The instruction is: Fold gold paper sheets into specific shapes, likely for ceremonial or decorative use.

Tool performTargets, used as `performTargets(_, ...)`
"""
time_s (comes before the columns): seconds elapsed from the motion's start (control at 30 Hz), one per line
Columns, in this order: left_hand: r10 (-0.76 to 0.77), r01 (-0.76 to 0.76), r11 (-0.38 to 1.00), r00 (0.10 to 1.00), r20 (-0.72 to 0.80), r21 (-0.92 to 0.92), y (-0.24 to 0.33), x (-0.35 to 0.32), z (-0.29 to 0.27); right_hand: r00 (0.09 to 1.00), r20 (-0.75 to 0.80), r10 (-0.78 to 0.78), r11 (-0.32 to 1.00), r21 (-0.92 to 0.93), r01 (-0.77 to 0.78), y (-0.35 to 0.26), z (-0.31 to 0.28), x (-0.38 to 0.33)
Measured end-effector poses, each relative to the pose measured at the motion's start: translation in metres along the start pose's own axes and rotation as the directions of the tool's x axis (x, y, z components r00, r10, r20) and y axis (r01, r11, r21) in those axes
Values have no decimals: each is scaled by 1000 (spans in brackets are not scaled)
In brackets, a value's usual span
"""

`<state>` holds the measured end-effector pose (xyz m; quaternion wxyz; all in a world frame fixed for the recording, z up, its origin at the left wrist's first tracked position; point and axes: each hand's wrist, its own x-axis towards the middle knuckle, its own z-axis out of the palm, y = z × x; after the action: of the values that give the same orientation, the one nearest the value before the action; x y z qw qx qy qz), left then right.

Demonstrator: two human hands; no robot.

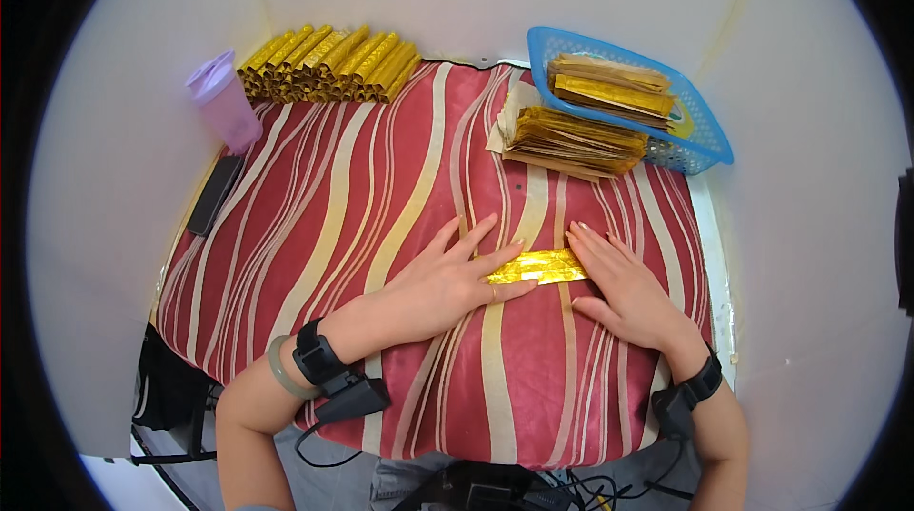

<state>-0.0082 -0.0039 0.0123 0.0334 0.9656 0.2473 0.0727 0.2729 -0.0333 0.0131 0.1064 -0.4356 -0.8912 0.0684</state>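
A flat folded strip of shiny gold foil paper (539, 266) lies crosswise on the striped cloth in front of me. My left hand (462, 273) rests over its left end, fingers spread, with a ring on one finger. Over the strip's right end lies my right hand (619, 284), palm down, fingers stretched and the thumb apart. Both ends of the strip are partly hidden under the hands. Beyond them sits a stack of gold foil paper sheets (574, 141).
A blue plastic basket (706, 125) with more gold paper stands at the far right. Rolled gold tubes (328, 63) are piled at the far left, near a purple lidded cup (226, 103) and a black phone (215, 195). Red striped cloth (314, 178) covers the table; pale walls surround it.
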Motion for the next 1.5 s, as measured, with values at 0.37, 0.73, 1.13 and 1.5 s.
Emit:
performTargets(0.37,26,-25,999,1000,-3,46,0,3,0,924,-215,317,819,552,-153,9,6,15)
performTargets(0.73,66,-66,996,998,-10,53,1,5,0,921,-180,344,806,559,-192,12,9,22)
performTargets(1.13,69,-73,993,996,-51,-96,4,6,2,957,-255,-138,989,-88,119,-9,17,11)
performTargets(1.5,85,-91,992,994,-74,-89,4,3,2,1000,-14,-27,999,-31,27,-22,7,5)
